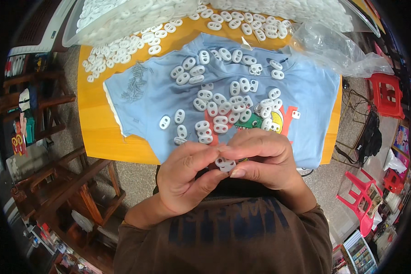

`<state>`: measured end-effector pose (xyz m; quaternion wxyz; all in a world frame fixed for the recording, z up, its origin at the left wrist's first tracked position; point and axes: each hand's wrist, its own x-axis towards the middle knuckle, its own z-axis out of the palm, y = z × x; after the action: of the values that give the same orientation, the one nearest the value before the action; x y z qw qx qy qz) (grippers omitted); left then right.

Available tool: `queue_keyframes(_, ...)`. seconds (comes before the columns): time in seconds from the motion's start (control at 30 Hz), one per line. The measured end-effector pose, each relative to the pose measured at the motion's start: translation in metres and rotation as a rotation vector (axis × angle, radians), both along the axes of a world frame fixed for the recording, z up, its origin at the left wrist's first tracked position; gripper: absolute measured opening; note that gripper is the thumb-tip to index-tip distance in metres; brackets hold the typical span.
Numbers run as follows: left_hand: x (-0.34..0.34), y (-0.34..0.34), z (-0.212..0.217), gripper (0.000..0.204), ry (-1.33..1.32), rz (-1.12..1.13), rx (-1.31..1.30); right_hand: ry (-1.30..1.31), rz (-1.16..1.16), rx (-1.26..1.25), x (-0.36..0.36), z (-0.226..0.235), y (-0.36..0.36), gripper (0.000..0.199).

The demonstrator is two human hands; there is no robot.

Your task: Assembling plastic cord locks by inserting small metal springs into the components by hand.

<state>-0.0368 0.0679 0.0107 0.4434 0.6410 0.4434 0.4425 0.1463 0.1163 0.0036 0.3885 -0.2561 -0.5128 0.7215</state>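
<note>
Close to my body, my left hand [187, 176] and my right hand [265, 157] meet with fingertips pinched around a small white two-hole plastic piece [225, 163]. Its upper part is hidden by my fingers, and it may be more than one part. Just beyond my hands, several white oval two-hole pieces [220, 124] lie scattered, some in short stacks, on a light blue T-shirt [160, 98] spread over the table. On the shirt's left side rests a pile of small thin grey metal parts [136, 82] that look like springs.
The shirt covers much of a yellow wooden table [96, 132]. Loose flat white rings [118, 50] are heaped at its far left. Two clear tubs [71, 32] of white parts stand at the back. A clear plastic bag [340, 48] lies far right. Red stools [386, 96] stand beyond.
</note>
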Motion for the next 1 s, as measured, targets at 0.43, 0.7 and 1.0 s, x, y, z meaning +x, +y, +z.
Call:
queue_keyframes(0.43, 0.001, 0.000, 0.002, 0.041, -0.017, 0.012, -0.050, -0.007, 0.038, 0.006, 0.002, 0.000, 0.001, 0.029)
queue_keyframes(0.7, 0.004, 0.003, -0.002, 0.040, -0.104, 0.056, -0.076, -0.031, -0.007, 0.032, -0.001, 0.004, 0.002, 0.028)
queue_keyframes(1.0, 0.014, 0.003, -0.003, 0.031, -0.406, 0.202, -0.201, -0.094, -0.146, -0.100, -0.008, 0.013, -0.008, 0.023)
